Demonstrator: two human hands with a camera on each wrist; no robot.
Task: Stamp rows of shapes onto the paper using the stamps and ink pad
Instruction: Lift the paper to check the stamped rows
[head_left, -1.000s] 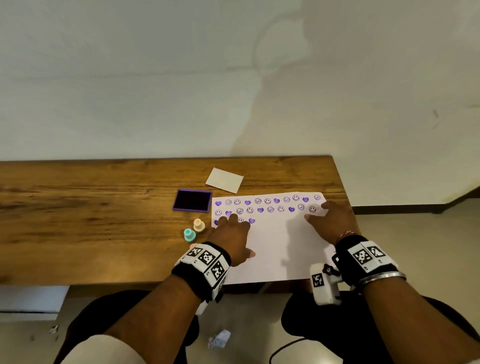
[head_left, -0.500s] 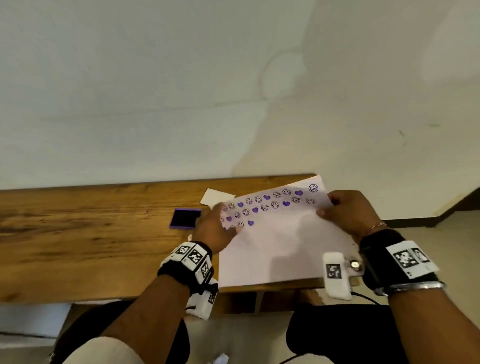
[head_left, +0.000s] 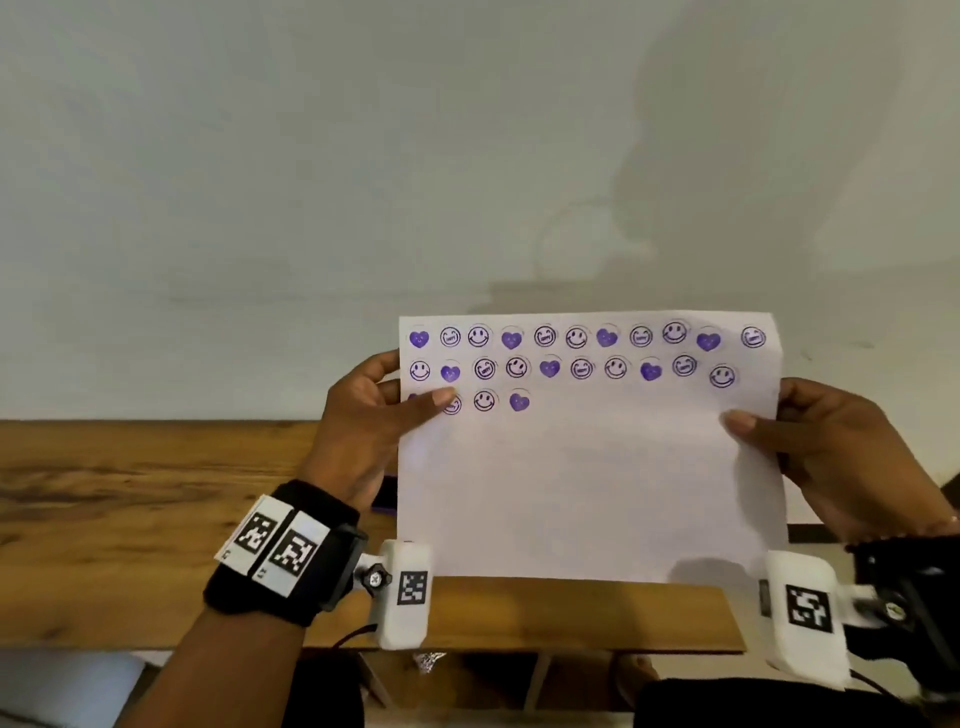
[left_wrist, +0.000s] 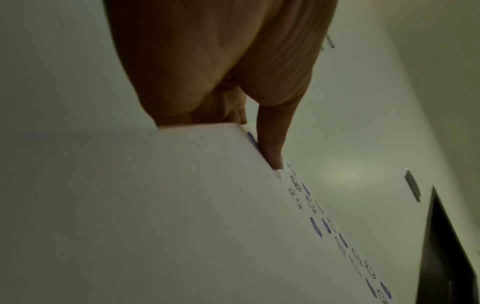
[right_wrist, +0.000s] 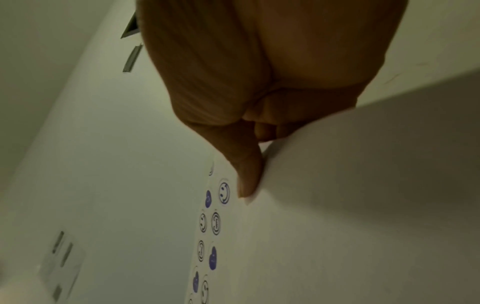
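Note:
I hold the white paper (head_left: 587, 483) upright in front of me, above the table. Two full rows of purple hearts and smiley faces run across its top, and a short third row starts at the left. My left hand (head_left: 384, 410) pinches the paper's left edge, thumb on the front over the third row, fingers behind. My right hand (head_left: 800, 431) pinches the right edge the same way. Each wrist view shows a thumb pressed on the stamped paper (left_wrist: 182, 216) (right_wrist: 350, 205). A sliver of the purple ink pad (head_left: 385, 496) shows behind my left hand. The stamps are hidden.
The wooden table (head_left: 130, 519) stretches to the left and below the paper, its front edge close to my body. A pale wall (head_left: 363, 156) stands behind it. A crumpled scrap (head_left: 430, 661) lies on the floor under the table.
The paper lay flat on the table under both hands a second ago. Both hands have since lifted it by its side edges and tipped it upright.

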